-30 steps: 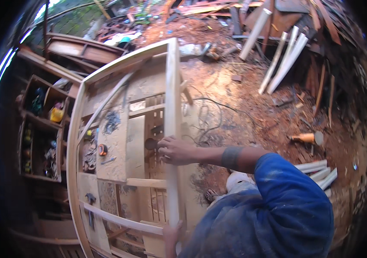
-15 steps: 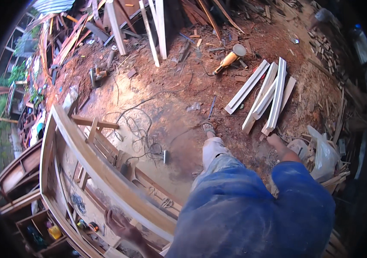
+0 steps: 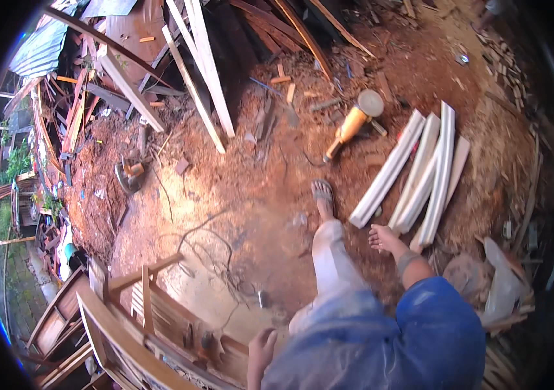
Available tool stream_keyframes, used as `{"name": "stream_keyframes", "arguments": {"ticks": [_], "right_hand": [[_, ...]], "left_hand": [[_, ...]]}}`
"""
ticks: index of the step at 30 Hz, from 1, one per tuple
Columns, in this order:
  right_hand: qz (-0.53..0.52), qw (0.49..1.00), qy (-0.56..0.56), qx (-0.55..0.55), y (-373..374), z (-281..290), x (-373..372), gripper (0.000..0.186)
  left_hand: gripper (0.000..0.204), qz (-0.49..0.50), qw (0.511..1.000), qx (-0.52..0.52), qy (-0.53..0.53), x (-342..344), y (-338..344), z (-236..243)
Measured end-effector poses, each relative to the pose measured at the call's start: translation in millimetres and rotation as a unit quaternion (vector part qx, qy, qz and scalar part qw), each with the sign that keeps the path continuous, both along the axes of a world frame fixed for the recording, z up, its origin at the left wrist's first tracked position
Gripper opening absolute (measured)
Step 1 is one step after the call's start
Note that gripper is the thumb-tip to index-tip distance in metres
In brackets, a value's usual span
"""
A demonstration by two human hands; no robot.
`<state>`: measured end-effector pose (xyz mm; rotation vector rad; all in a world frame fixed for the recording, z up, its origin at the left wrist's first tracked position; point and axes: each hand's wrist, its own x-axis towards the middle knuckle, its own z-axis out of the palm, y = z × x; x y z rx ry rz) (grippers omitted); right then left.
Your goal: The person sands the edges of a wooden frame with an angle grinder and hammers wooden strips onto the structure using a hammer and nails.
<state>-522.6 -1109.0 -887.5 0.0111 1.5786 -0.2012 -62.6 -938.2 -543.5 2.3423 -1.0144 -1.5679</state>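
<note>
My right hand (image 3: 386,237) hangs open, fingers slightly curled and apart, beside a loose group of pale, long wooden pieces (image 3: 438,175) lying on the reddish dirt. I see nothing in it. My left hand (image 3: 263,348) is low in the view, near the wooden frame (image 3: 121,331) at lower left; its fingers are mostly hidden, so its grip is unclear. Just beyond the pale pieces lies an orange power tool (image 3: 355,123) with a round grey head. My sandalled foot (image 3: 322,192) stands on the dirt to their left.
Loose cables (image 3: 209,234) snake over the ground. A second power tool (image 3: 131,172) sits farther left. Leaning planks (image 3: 209,78) and scrap wood line the back. A plastic bag (image 3: 504,289) lies at right. Part of what looks like another person (image 3: 488,16) shows at top right.
My view has swung right, off the wooden frame toward the pale pieces. My right hand has left the frame's rail and hangs beside those pieces. My left hand has shifted as well.
</note>
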Motion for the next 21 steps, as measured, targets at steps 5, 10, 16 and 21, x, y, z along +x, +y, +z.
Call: {"name": "stream_keyframes", "arguments": {"ticks": [5, 10, 16, 21], "right_hand": [[-0.018, 0.999, 0.003, -0.039, -186.9, -115.2, 41.1, 0.029], [-0.014, 0.997, 0.055, -0.053, -281.5, -240.6, 83.4, 0.031], [0.017, 0.984, 0.13, -0.118, -353.2, -341.8, 108.5, 0.04], [-0.365, 0.929, -0.048, -0.036, -395.8, -376.2, 96.8, 0.055]], "left_hand": [[0.04, 0.053, 0.965, 0.255, 0.004, 28.9, -50.3, -51.3], [0.039, 0.362, 0.886, 0.279, 0.077, 28.4, -100.1, -47.0], [0.037, 0.366, 0.834, 0.414, 0.01, 11.6, -150.3, -55.2], [0.036, 0.359, 0.822, 0.442, 0.011, 3.5, -191.0, -73.8]]}}
